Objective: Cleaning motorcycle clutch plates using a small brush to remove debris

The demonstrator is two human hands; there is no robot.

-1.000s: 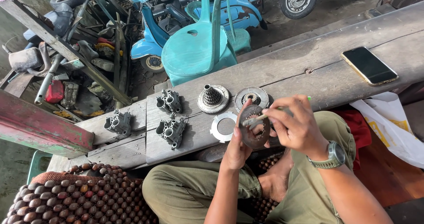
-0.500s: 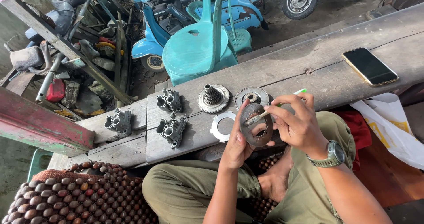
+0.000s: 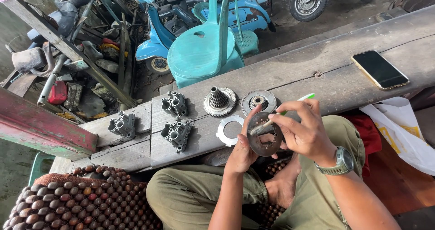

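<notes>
Left hand (image 3: pixel 240 150) behind metal disc (image 3: pixel 264 134)

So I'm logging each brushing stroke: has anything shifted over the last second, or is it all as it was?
Little changed. The right hand keeps the green-handled brush on the round metal disc, its bristles working slightly across the face. The left hand still holds the disc upright at its edge. The flat ring, geared hub, three cast metal parts and phone on the plank lie where they were.
</notes>
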